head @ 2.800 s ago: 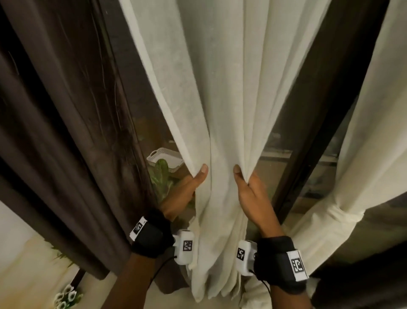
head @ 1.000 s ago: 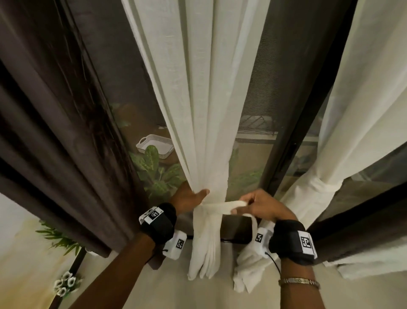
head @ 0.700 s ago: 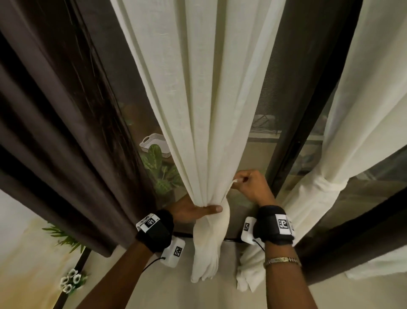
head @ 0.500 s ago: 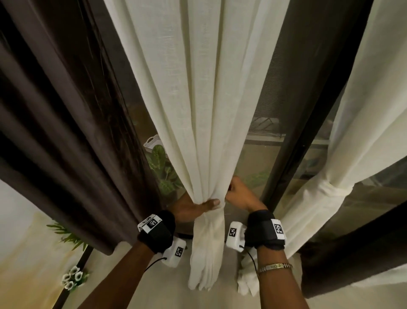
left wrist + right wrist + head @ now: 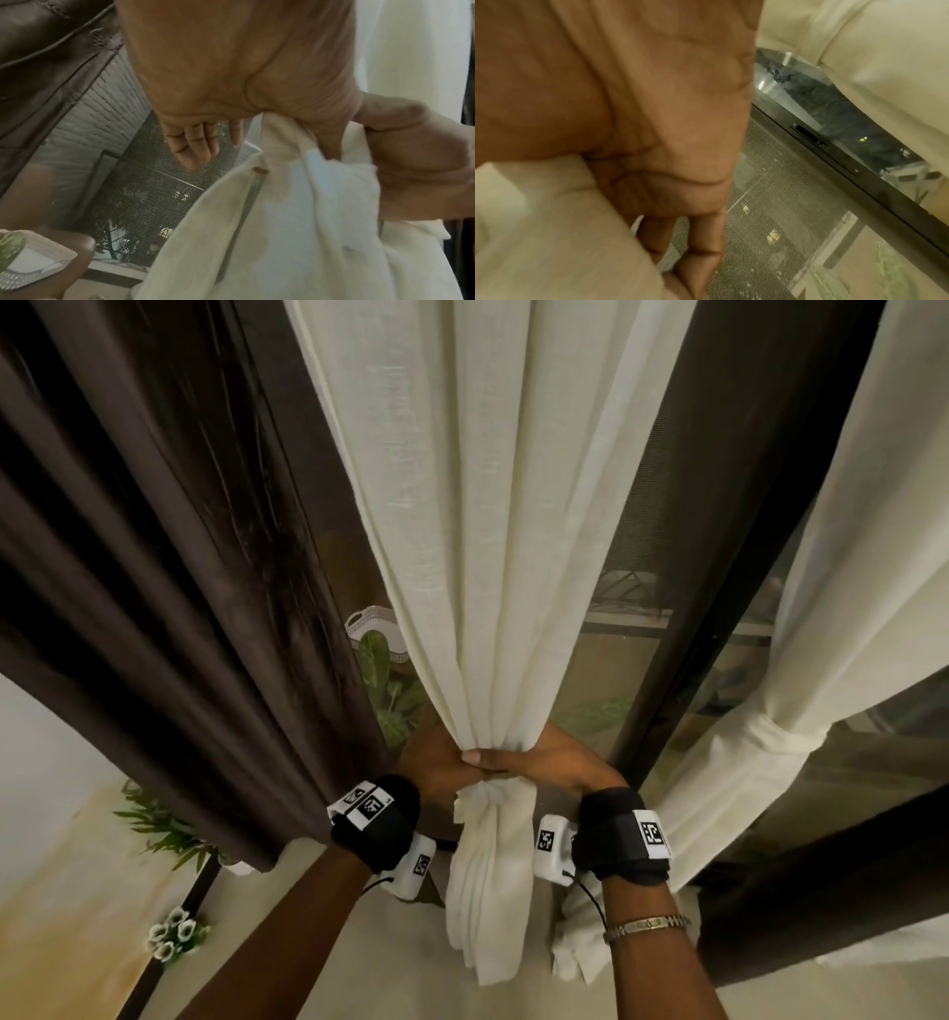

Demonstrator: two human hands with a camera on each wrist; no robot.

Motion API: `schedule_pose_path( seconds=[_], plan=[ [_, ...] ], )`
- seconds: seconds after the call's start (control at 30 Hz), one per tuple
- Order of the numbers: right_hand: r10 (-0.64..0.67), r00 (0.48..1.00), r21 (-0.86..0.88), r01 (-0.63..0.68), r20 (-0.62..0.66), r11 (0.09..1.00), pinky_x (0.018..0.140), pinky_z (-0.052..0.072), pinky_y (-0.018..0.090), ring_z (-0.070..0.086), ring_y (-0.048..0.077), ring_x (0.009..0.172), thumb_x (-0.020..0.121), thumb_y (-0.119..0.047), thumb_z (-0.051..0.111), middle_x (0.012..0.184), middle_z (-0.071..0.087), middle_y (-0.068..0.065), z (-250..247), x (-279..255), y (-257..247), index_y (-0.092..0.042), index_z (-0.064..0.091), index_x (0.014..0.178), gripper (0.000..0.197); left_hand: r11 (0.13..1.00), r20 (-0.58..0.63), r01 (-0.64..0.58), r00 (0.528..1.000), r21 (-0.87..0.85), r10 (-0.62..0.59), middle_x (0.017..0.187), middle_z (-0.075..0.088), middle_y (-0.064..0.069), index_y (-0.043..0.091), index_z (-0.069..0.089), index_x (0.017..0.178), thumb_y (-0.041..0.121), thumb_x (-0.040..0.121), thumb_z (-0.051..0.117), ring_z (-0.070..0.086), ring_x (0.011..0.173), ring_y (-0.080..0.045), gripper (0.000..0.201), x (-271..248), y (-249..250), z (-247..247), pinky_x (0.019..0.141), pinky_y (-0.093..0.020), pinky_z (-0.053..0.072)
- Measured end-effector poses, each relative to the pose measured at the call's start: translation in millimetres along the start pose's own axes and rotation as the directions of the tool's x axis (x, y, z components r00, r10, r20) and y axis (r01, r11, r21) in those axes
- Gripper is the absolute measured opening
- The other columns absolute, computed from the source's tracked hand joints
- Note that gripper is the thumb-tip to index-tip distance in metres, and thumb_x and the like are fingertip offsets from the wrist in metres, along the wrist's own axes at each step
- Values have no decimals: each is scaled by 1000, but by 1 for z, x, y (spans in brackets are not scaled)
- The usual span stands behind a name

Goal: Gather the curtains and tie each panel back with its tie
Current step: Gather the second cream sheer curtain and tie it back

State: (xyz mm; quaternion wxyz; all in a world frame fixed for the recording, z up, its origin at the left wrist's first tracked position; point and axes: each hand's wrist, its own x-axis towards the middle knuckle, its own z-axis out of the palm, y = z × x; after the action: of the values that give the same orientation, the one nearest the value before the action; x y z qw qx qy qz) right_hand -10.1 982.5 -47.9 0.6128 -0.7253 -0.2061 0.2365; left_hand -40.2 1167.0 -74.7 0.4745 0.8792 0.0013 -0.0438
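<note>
A cream sheer curtain panel hangs in the middle and is bunched into a narrow neck at waist height. My left hand grips that neck from the left, its fingers reaching behind the cloth. My right hand grips it from the right, thumb laid across the front so it meets the left hand. Below them the loose tail hangs down. Among the folds under the hands I cannot pick out the tie. In the right wrist view my right hand curls round cream cloth.
A second cream panel at the right is bound with its own band. A dark brown curtain hangs at the left. Behind are the dark door frame, mesh screen, a white basket and a leafy plant. White flowers stand low left.
A second ago my right hand pulled a white strip across the front, then it went behind the panel. Now it is back in front, against the left hand, which kept its hold throughout.
</note>
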Motion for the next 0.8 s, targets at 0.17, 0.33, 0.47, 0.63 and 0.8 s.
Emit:
schedule_pose_path(
  seconds=[0.17,0.33,0.47,0.63,0.8],
  plan=[
    [-14,999,77,17,-40,997,100,60,30,72,10,120,82,-6,89,127,78,-3,1,-1,13,-20,69,134,57,984,222,-48,971,-172,86,122,73,20,24,66,133,3,91,82,68,118,8,50,-4,0,8,101,-24,55],
    [-21,991,25,25,-133,999,87,58,16,75,0,102,85,3,82,109,79,-13,-7,-1,19,-26,71,121,47,915,232,46,971,-401,53,118,82,7,24,73,125,6,94,79,76,113,-12,36,-6,-11,6,91,-23,59],
    [24,958,57,-8,-284,998,80,59,17,74,2,98,85,-14,88,108,76,-16,-18,1,26,-38,71,106,36,936,198,63,980,-347,8,83,74,9,13,73,117,17,99,76,64,70,-12,19,-5,-21,-9,67,-24,54],
    [64,905,73,-37,-421,997,85,60,29,73,10,99,84,-26,88,106,76,-12,-33,3,30,-38,70,100,27,942,142,4,989,-337,47,105,77,4,29,71,125,16,101,73,73,98,-15,27,-17,-30,-27,88,-29,57],
    [95,865,107,-48,-492,993,72,56,21,70,4,89,82,-29,91,100,76,-9,-42,12,28,-30,72,99,26,990,326,-46,941,-132,87,112,82,13,23,81,117,2,98,71,77,103,-4,30,-35,-28,-33,102,-36,60]
  ],
)
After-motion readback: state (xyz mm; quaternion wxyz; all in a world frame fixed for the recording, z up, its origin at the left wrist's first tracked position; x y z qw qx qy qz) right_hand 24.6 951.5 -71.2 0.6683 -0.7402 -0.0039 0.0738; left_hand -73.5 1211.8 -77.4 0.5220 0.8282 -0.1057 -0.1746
